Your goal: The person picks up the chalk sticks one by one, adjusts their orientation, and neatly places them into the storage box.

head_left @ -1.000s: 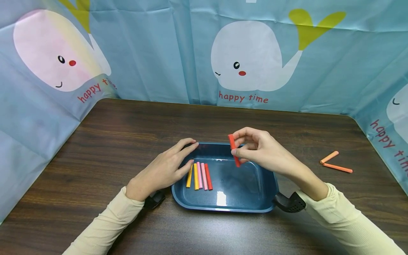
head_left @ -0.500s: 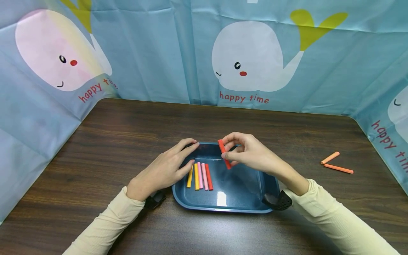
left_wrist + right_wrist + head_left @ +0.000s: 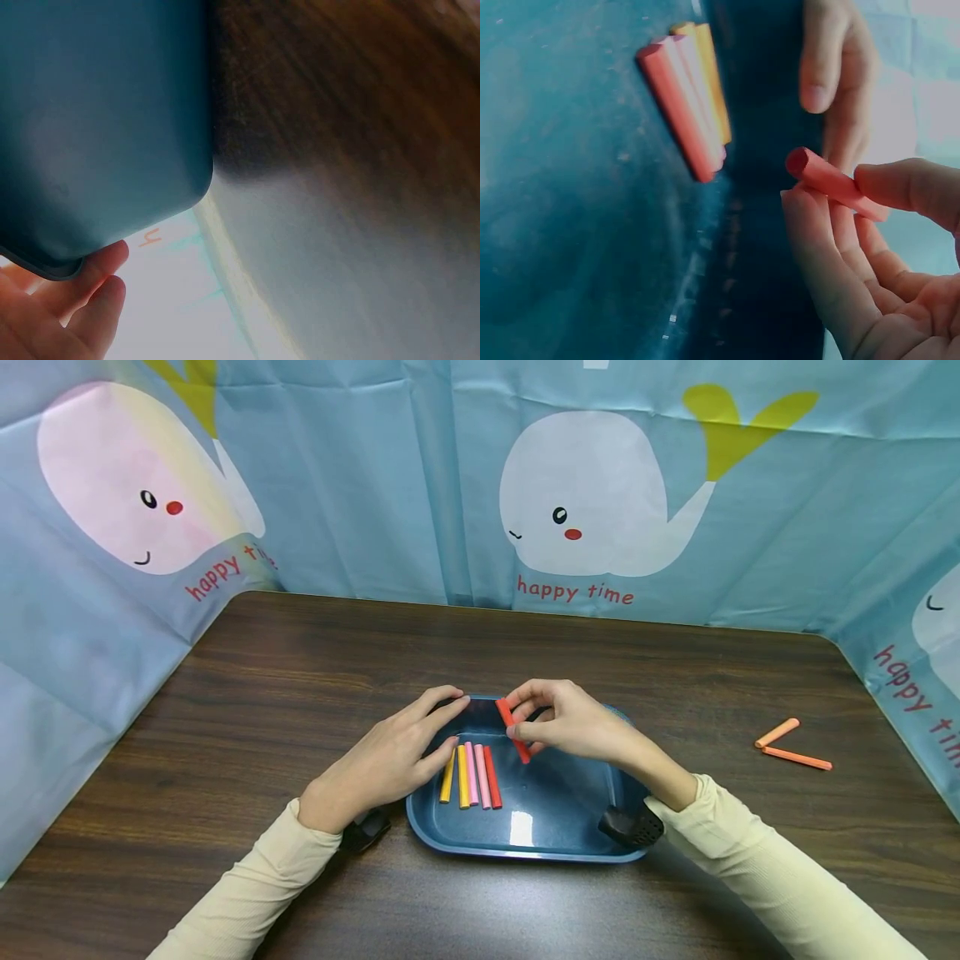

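A blue tray (image 3: 570, 850) stands on the table. Between the thumb and fingers of my right hand (image 3: 570, 722) is a red chalk stick (image 3: 513, 731), pinched and tilted above the far part of the tray. My left hand (image 3: 386, 756) rests at the tray's far left corner, fingers extended along the rim and thumb over the inside. In the left wrist view, its fingertips (image 3: 109, 259) show just past the tray rim. Beneath that thumb, a row of chalk lies in the tray: yellow sticks (image 3: 462, 777), pink sticks (image 3: 482, 777) and a red stick (image 3: 492, 777) at its right end.
Two orange chalk sticks (image 3: 797, 757) lie on the brown wooden table (image 3: 315, 652), well right of the tray. A blue curtain (image 3: 375, 485) printed with whales hangs along the table's back and sides.
My right hand has moved left and slightly toward me, bringing the red chalk stick closer to the row in the tray. My left hand has stayed at the tray corner.
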`<action>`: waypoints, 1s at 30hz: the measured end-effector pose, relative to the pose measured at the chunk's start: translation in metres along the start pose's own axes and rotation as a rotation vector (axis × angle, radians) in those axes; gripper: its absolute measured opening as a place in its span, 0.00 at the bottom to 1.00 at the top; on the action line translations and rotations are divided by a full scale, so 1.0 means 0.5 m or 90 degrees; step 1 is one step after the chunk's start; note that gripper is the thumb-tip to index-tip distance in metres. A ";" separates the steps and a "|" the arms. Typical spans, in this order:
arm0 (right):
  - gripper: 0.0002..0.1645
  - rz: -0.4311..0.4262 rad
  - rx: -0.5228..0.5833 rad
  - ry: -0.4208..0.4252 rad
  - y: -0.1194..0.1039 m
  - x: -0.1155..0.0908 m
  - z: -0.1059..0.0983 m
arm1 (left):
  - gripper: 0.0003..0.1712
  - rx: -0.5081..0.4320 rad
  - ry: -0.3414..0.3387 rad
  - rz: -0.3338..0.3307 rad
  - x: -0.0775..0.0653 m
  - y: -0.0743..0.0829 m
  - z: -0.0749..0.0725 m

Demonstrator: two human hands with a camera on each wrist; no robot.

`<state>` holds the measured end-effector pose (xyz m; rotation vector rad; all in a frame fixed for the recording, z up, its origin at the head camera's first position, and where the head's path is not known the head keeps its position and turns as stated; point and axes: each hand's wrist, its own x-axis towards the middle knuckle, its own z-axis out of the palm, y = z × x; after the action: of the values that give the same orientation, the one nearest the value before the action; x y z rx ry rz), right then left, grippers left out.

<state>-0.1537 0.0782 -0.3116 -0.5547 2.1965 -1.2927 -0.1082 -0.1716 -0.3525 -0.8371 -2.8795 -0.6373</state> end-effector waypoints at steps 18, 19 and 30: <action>0.22 0.073 -0.067 -0.054 0.029 0.023 0.038 | 0.32 0.009 0.015 0.016 0.001 -0.001 0.001; 0.23 0.075 -0.068 -0.060 0.030 0.023 0.038 | 0.32 0.008 0.013 0.015 0.001 -0.001 0.001; 0.23 0.082 -0.067 -0.103 0.042 0.026 0.036 | 0.32 0.005 -0.001 0.001 0.001 -0.002 0.002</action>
<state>-0.1541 0.0683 -0.3407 -0.5285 2.1374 -1.0341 -0.1092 -0.1716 -0.3536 -0.8385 -2.8808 -0.6250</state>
